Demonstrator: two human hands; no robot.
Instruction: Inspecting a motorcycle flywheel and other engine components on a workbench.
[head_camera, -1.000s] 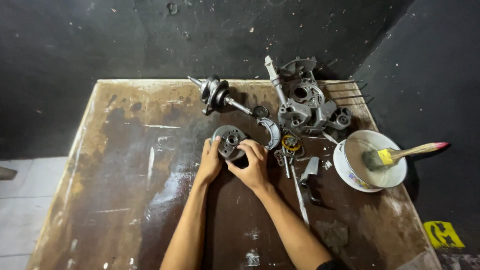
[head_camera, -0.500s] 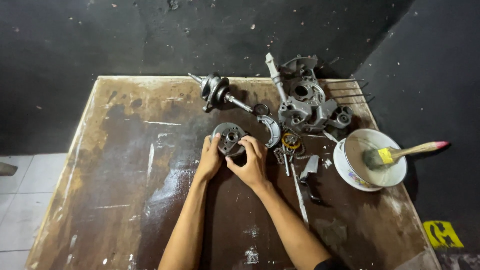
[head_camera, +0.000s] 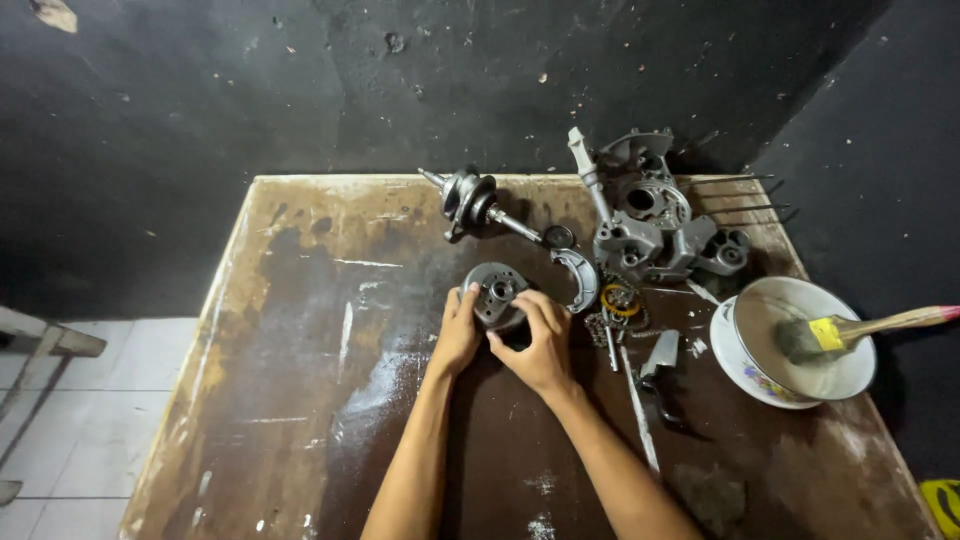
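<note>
Just left of the frame's centre, the left hand (head_camera: 458, 335) cups the left rim of a round grey metal hub (head_camera: 496, 293) that lies flat on the stained brown table (head_camera: 300, 340), its fingers curled up against the part and its thumb pointing toward the hub's middle. The hub sits directly above both hands in the picture, its open face turned up at the camera, so its axis runs toward the viewer instead of along the tabletop. To its lower right the right hand (head_camera: 540, 345) closes around the near and right edge, fingers bent over the rim; both hands have it between them and are about equally close. The hub's lower edge and whatever lies under the right palm are hidden. Further right, a curved brake shoe (head_camera: 583, 278) lies just beside the hub, then a grey engine casing (head_camera: 650, 215) in the upper right, and a white bowl (head_camera: 745, 365) holding a paintbrush (head_camera: 850, 330)
</note>
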